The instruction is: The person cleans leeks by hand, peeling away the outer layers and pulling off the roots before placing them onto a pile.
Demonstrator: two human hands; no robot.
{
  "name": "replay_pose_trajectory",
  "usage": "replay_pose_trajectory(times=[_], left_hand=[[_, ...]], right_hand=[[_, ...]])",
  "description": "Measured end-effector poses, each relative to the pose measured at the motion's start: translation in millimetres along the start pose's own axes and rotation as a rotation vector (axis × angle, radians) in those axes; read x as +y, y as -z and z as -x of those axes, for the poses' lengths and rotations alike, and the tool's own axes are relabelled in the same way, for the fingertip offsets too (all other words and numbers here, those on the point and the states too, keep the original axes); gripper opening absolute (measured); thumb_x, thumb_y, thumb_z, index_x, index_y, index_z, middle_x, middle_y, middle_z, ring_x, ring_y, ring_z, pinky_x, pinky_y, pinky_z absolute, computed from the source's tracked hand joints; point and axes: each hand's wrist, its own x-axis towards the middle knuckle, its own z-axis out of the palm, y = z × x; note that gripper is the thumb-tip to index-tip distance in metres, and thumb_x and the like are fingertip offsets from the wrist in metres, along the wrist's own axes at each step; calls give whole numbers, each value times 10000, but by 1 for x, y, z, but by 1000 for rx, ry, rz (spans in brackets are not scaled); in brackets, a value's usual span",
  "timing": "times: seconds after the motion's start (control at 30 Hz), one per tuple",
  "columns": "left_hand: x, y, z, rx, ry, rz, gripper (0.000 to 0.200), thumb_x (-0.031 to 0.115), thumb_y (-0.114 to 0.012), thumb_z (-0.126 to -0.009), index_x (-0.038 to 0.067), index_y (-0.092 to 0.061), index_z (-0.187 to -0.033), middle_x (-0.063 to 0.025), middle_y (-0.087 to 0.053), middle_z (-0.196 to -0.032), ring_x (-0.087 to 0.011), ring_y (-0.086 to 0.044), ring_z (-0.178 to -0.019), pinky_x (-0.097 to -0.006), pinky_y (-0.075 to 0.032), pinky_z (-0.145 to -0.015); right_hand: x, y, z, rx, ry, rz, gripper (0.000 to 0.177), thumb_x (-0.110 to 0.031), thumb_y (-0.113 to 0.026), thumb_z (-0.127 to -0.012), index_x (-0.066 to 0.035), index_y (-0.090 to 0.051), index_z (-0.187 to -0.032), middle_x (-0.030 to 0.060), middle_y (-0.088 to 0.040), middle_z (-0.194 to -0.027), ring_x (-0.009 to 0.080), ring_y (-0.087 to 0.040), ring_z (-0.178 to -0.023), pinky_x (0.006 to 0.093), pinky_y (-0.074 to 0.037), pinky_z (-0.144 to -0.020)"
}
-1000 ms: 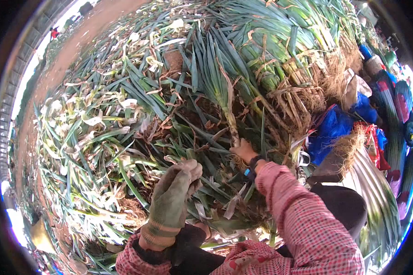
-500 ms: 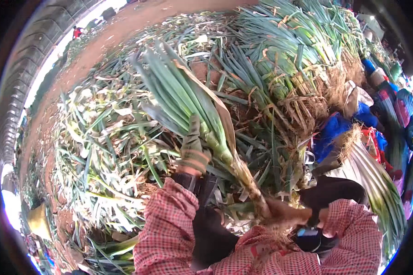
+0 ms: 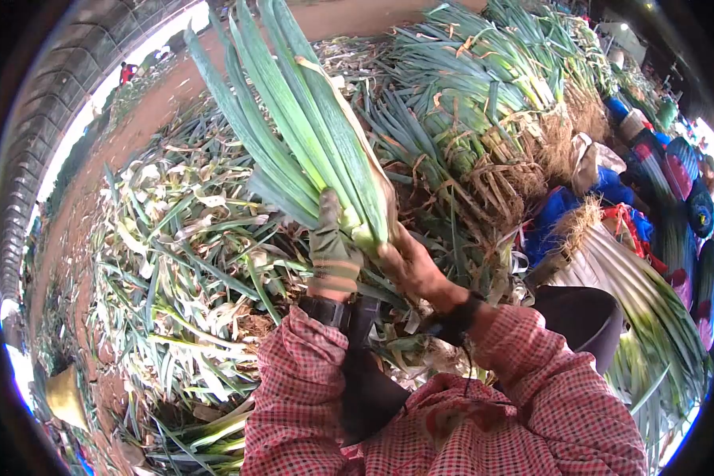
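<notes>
A large leek (image 3: 305,135) with a fan of long blue-green leaves tilts up and to the left in front of me. My left hand (image 3: 333,246), in a striped green glove, is closed around it where the leaves join the stalk, thumb lying along the leaves. My bare right hand (image 3: 416,270) pinches the same leek just right of the glove, close to a dry tan outer leaf (image 3: 345,107) that runs down its right side. Below my hands the stalk's lower end is hidden.
Discarded leaves (image 3: 182,262) cover the ground to the left. Uncleaned leeks (image 3: 484,111) with roots are heaped at the back right. Trimmed pale-stalked leeks (image 3: 619,278) lie at my right, near blue and red wrapping (image 3: 559,214). A yellow container (image 3: 65,397) stands lower left.
My right hand has moved from low near my lap up to the leek beside my left hand. The leek's leaves now sit higher in view. My left hand keeps its hold.
</notes>
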Motion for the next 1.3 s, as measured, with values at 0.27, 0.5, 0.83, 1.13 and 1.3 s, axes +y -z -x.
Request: replay_pose_trajectory(times=[0.27,0.5,0.83,1.13,1.3], left_hand=[[-10,13,-18,-5,306,406,515,467,-470,-866,74,-505,-1197,-88,-609,-999,-258,-581,-896,-424,-487,-833],[-44,-4,13,-80,107,284,607,575,-417,-869,106,-445,-1254,-99,-559,-1096,-241,-547,-959,-392,-462,-833],[-62,38,4,364,209,319,570,554,-543,-834,63,-513,-1123,-91,-575,-944,-201,-553,-786,-298,-473,-650],[-83,63,-6,-413,472,372,376,513,-516,-850,142,-513,-912,-25,-515,-793,-156,-520,-728,-303,-443,-630],[-128,13,43,-757,195,-965,370,411,-506,-885,114,-455,-1100,-68,-519,-991,-177,-523,-885,-311,-444,-753]], right_hand=[[-24,25,92,-345,-457,-264,338,-207,-645,-821,-51,-502,-1084,-20,-552,-842,105,-536,-705,245,-459,-595],[-5,32,81,9,-114,535,385,-134,-640,-731,-3,-459,-1045,200,-587,-761,316,-610,-640,420,-465,-562],[-15,57,97,-228,-83,439,459,-217,-684,-747,15,-474,-1084,96,-583,-729,217,-574,-593,377,-451,-502],[-53,73,106,-455,-653,-152,200,-189,-637,-789,-34,-550,-880,-24,-498,-611,62,-447,-470,224,-336,-409],[-60,79,70,-210,-390,121,254,-194,-621,-772,-18,-569,-948,40,-633,-732,106,-561,-585,265,-441,-512]])
